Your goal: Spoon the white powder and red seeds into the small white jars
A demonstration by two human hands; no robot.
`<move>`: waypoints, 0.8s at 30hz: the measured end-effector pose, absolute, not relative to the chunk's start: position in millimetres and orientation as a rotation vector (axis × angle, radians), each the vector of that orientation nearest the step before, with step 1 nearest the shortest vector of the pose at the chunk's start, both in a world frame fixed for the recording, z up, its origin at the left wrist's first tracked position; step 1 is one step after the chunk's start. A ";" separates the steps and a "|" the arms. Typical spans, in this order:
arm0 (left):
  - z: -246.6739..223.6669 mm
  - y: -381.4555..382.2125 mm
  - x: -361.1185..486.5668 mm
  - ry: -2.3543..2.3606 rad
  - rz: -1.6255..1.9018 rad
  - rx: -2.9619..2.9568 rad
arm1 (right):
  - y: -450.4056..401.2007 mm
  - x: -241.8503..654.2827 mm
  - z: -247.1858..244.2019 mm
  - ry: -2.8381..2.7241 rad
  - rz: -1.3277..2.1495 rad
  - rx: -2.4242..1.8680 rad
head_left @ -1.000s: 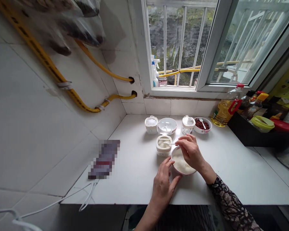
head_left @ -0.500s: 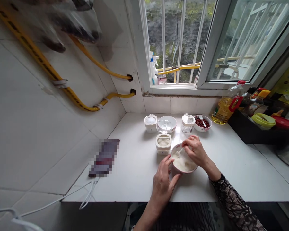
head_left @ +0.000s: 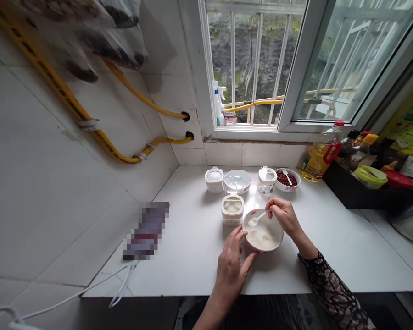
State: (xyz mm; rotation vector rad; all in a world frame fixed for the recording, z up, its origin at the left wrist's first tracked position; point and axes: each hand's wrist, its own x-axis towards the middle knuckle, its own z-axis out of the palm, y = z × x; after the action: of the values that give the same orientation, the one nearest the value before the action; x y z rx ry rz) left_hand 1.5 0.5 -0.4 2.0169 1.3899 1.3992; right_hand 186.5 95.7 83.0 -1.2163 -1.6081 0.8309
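The bowl (head_left: 274, 227) is sitting on the counter (head_left: 192, 270) in front of the person, with white contents (head_left: 261, 239) lying unevenly inside. The left hand (head_left: 232, 259) is cupping the bowl's near left side, fingers at the rim and thumb set apart along the lower wall. Because it is bracing only that side, a hard push from the spoon could turn the bowl or slide it along the smooth surface.

The right hand (head_left: 285, 217) is pinching the spoon (head_left: 258, 219) narrowly by its handle end, over the far right rim. The spoon is slanting down leftward, its head over the far left part of the bowl. Such a grip so far back is giving little control, so the handle could twist and tip off whatever the head is carrying; white against white, the load is hard to tell. If the contents are dry, a brisk stir could fling some over the rim.

Just beyond the bowl's left rim, the front jar (head_left: 232, 220) is standing so near that I cannot tell whether they are touching; its top seems to be standing open. A slip of the bowl or a knock from the left knuckles could shove it back toward the rear bowl (head_left: 243, 179) and spill it.
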 end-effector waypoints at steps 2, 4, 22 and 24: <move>-1.9 1.1 1.5 1.384 1.404 2.018 | 96.0 185.3 81.7 -1.622 0.820 -1.220; -2.7 1.5 1.4 1.372 1.411 2.021 | 96.0 184.3 81.3 -1.641 0.775 -1.227; 0.8 0.5 0.3 1.367 1.405 2.035 | 100.9 188.9 86.8 -1.303 1.134 -1.177; 1.3 0.3 0.2 1.367 1.402 2.033 | 101.7 188.5 86.7 -1.296 1.126 -1.171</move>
State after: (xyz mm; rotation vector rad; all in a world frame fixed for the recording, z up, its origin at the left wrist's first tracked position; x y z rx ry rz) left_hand 0.2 0.3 1.3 2.0330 1.3666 1.4021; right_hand 188.5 101.7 86.7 -1.1706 -1.2956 1.1263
